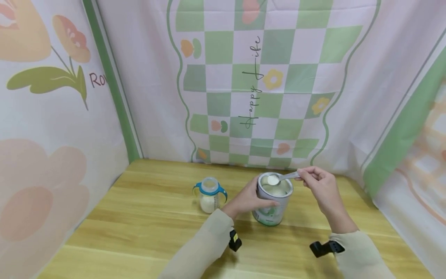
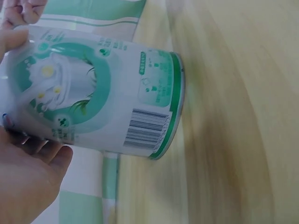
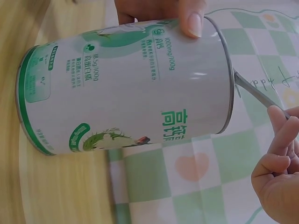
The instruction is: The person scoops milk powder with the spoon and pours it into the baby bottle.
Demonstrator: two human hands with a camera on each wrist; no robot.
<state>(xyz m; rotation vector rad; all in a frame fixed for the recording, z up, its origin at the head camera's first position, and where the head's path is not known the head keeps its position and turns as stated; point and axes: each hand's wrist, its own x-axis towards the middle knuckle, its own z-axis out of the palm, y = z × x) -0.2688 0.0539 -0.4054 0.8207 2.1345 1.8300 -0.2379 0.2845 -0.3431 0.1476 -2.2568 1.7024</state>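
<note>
My left hand grips an open can of milk powder, thumb along its near side and fingers round its left. The can has a white and green label with a barcode, and it tilts slightly in the head view. Between thumb and fingers, my right hand pinches a metal spoon by its handle end. The spoon's bowl, heaped with white powder, is over the can's mouth. Pale powder also shows inside the can. In the right wrist view the spoon handle crosses the can's rim.
A baby bottle with blue handles and whitish contents stands upright, without a lid, left of my left hand. The wooden table ends at a checked curtain behind the can. Printed fabric hangs along both sides.
</note>
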